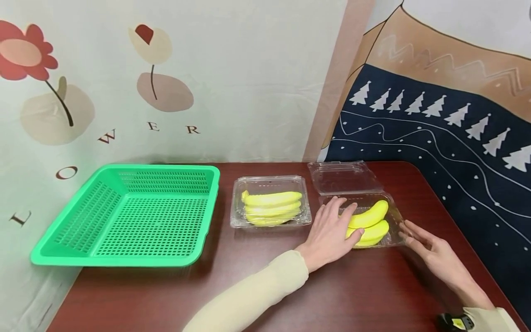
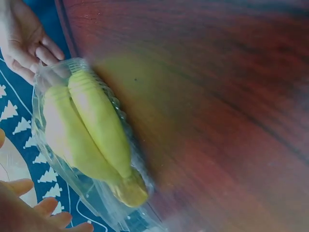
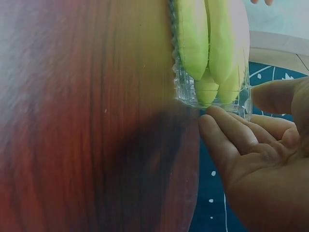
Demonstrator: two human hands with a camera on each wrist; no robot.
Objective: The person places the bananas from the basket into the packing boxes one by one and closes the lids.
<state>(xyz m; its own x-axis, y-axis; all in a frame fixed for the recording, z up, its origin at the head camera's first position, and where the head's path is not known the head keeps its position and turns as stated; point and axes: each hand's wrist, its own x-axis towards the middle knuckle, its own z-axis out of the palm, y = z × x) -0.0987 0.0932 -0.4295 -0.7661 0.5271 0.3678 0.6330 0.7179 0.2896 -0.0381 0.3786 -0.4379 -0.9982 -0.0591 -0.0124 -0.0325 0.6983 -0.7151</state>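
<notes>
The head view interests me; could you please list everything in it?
Basket: one, green, table's left.
Closed container: one, clear, right of basket.
Bananas: three or more, yellow, inside it.
Open container: one, clear, right of closed one.
Other bananas: three or more, yellow, inside that container.
Table: one, reddish-brown, beneath the containers.
Backdrop: piece count unclear, pale and navy, behind table.
Wrist device: one, black and yellow, lower right.
Sleeves: two, cream, lower foreground.
Left hand: one, over open container's left part.
Right hand: one, at open container's right edge.

Reddish table (image 1: pixel 137 299), pale floral backdrop (image 1: pixel 249 87), navy tree-print backdrop (image 1: pixel 460 147) at right
</notes>
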